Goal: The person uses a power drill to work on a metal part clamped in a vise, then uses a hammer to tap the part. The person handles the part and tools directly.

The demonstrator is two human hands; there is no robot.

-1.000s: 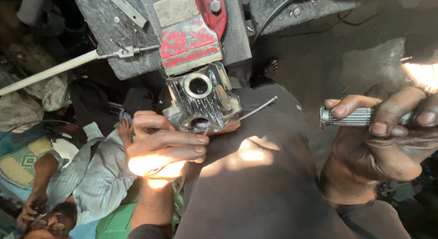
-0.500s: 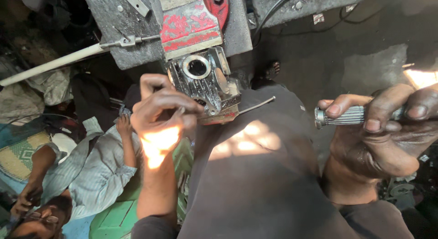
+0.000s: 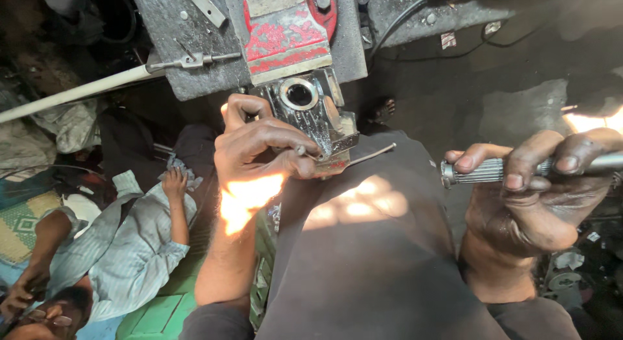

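Just below the red bench vise, the left hand pinches a small pin-like metal piece in closed fingertips against the metal casting clamped in that vise, while well right of the vise the right hand grips a ribbed steel shaft, not yet brought to the casting. The vise sits on a grimy grey bench; lower left of it another person in a light shirt sits in a dim workshop.

A grimy metal casting with a round bore sits clamped in the red vise, tilted. The knurled steel shaft lies level, well off to its right.
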